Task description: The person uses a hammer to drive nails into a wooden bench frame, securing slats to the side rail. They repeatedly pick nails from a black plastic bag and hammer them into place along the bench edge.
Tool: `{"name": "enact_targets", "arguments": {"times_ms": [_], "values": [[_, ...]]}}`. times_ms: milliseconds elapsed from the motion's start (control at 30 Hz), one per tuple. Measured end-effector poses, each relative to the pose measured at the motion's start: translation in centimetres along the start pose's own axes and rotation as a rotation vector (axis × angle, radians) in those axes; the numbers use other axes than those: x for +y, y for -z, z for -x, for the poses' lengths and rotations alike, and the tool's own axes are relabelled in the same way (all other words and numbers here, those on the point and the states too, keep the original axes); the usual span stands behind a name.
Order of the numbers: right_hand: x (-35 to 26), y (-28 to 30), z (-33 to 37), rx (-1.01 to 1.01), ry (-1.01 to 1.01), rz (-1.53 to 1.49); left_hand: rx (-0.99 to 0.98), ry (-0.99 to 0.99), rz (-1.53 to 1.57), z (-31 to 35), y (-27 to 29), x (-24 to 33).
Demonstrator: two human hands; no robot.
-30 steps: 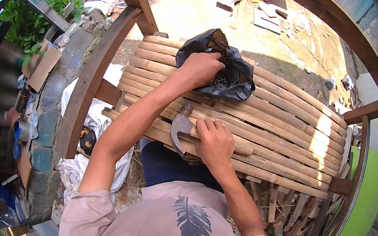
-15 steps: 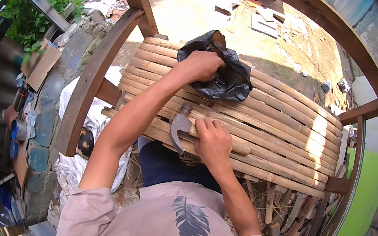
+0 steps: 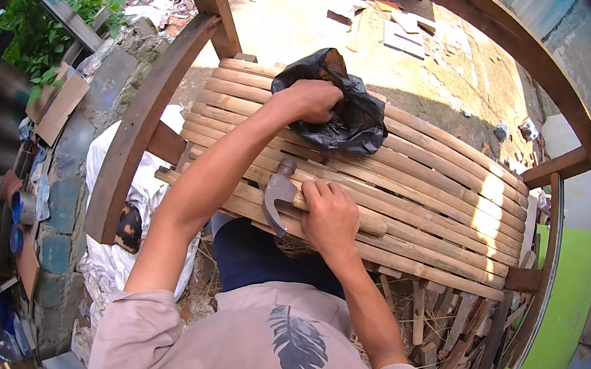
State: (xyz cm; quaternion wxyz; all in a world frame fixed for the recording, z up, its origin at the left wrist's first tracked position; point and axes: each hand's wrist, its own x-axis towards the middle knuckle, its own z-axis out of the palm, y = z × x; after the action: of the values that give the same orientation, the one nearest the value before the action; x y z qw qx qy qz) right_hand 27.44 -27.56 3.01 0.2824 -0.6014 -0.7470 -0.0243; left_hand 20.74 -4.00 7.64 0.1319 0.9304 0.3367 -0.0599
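Observation:
My left hand [image 3: 315, 101] reaches into the mouth of a crumpled black plastic bag [image 3: 357, 121], which rests on the far side of a bamboo slat bench [image 3: 422, 195]. Its fingers are hidden inside the bag, so what they touch cannot be seen. Closer to me, my right hand [image 3: 331, 216] is closed over the wooden handle of a claw hammer [image 3: 279, 196]. The hammer lies sideways along the near slats, its metal head to the left with the claw curving toward me. The handle's end shows to the right of my hand.
Dark wooden posts [image 3: 149, 126] and a top rail [image 3: 484, 22] frame the bench. A white sack [image 3: 93, 254] lies at the left beside a block wall [image 3: 66, 194]. Scrap wood [image 3: 453, 327] is piled under the bench at right, near a green panel [image 3: 557, 312].
The whole view has shifted slightly, moving the scene a little to the left. My left hand stays in the bag and my right hand stays on the hammer.

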Motion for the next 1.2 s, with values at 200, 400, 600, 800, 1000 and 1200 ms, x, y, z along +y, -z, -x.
{"name": "enact_targets", "arguments": {"times_ms": [200, 400, 600, 800, 1000, 1200], "values": [[-0.3, 0.1, 0.0, -0.035, 0.002, 0.007, 0.293, -0.138, 0.309, 1.6, -2.3, -0.9], [-0.5, 0.4, -0.1, -0.068, -0.013, 0.026, 0.467, -0.168, 0.48, 2.6, -3.2, -0.2], [-0.5, 0.6, -0.1, -0.071, -0.009, 0.04, 0.567, -0.033, 0.538, 2.3, -3.6, -0.4], [-0.5, 0.4, -0.1, -0.043, -0.002, 0.03, 0.551, 0.122, 0.485, 1.9, -2.8, -0.7], [-0.5, 0.3, 0.0, -0.03, 0.005, 0.032, 0.631, 0.038, 0.176, 1.8, -3.2, -1.3], [-0.5, 0.4, -0.1, -0.089, -0.037, -0.007, 0.494, -0.052, 0.214, 2.0, -3.8, -0.9]]}}
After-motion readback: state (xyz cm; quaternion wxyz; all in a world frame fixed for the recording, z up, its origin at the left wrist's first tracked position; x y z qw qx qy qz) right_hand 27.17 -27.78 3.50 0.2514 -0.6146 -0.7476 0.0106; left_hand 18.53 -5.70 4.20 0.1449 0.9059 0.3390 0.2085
